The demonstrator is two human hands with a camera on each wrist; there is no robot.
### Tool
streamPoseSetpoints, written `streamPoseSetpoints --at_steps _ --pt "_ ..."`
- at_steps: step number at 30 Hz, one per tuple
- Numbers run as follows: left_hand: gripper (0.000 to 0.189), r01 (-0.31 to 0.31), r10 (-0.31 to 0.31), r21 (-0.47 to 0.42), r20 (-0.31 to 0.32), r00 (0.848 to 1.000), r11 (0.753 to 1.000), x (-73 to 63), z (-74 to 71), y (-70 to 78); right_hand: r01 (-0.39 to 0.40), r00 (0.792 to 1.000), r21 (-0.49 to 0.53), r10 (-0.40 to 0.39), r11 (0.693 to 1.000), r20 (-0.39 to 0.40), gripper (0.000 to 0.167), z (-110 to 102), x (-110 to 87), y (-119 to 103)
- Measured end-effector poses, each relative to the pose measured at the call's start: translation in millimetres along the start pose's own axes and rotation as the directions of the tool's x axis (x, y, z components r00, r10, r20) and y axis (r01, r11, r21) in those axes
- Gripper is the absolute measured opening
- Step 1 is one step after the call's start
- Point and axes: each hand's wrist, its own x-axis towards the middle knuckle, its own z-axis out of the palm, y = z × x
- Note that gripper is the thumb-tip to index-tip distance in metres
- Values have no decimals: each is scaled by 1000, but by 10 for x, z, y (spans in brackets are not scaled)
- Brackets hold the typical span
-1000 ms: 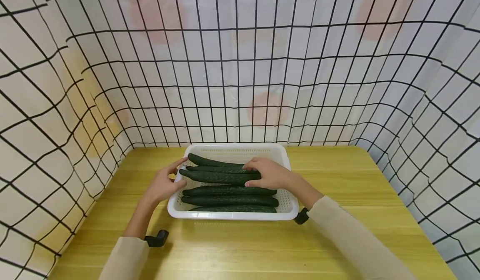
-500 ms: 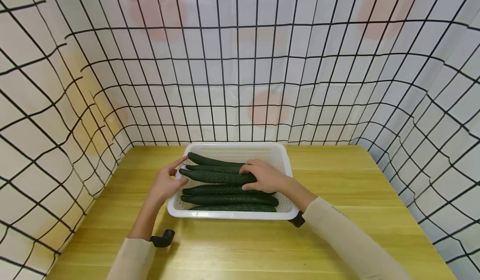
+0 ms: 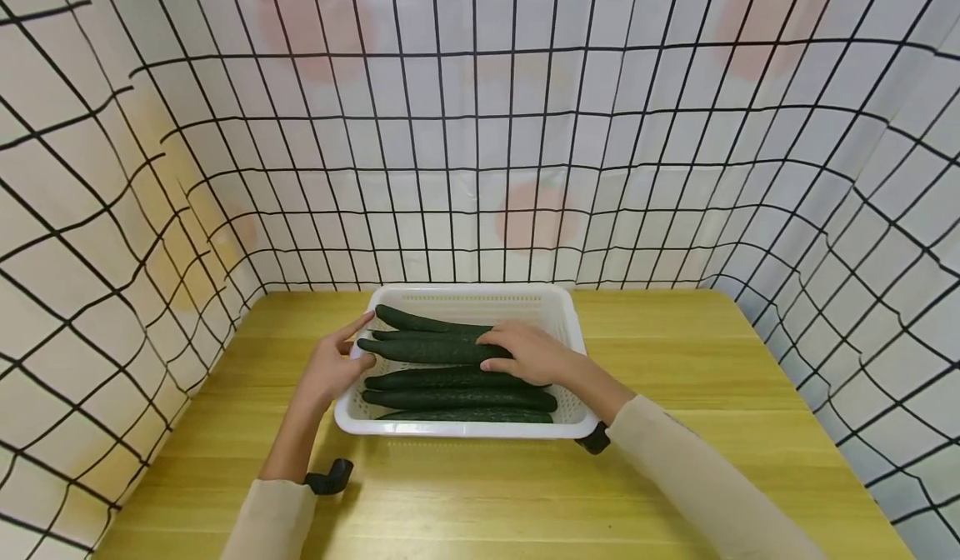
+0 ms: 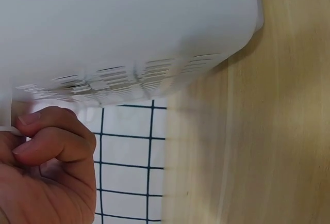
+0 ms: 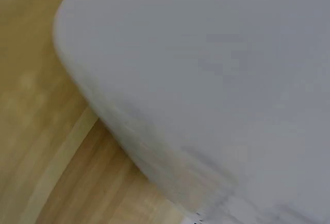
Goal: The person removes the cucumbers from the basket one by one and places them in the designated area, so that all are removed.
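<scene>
A white plastic basket [image 3: 465,430] holds several long dark green cucumbers lying side by side. My left hand [image 3: 330,368] grips the basket's left rim, thumb over the inner side; in the left wrist view its fingers [image 4: 56,139] curl at the rim. With my right hand [image 3: 528,353] I hold the right end of a cucumber [image 3: 423,349] in the middle of the basket, fingers on the far side and thumb on the near side. The hand covers that end. In the right wrist view only the basket's blurred outer wall [image 5: 180,69] shows, and the right hand is out of sight.
The basket stands on a yellow wood-grain table [image 3: 480,493], close to its back edge. Black wire mesh [image 3: 480,143] over pale sheeting encloses the back and both sides. Two more cucumbers [image 3: 431,323] lie behind the held one, and others [image 3: 457,399] in front.
My right hand has shifted slightly left along the cucumber and closed around its end. The left forearm has moved a little to the right, while its hand stays at the rim.
</scene>
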Motion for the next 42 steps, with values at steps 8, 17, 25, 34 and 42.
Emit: streamPoseSetpoints --at_steps 8,17,25,34,42 --pt "75 16 -16 25 -5 1000 1000 7 9 31 28 986 34 -22 999 -165 50 -249 -113 -89" --pt "77 28 -28 4 -8 1000 1000 12 8 56 22 957 -17 -26 1000 -289 44 -524 -378 89" --pt "77 45 -45 16 -6 999 999 24 9 41 -66 944 -20 55 998 -324 42 -633 -726 441" --pt "77 59 -59 -11 1 998 998 27 28 18 -145 922 5 137 989 -362 43 -692 -1139 876" --pt "76 68 -69 -78 -11 998 995 22 -5 -8 -194 907 32 192 981 -375 45 -734 -1470 1162"
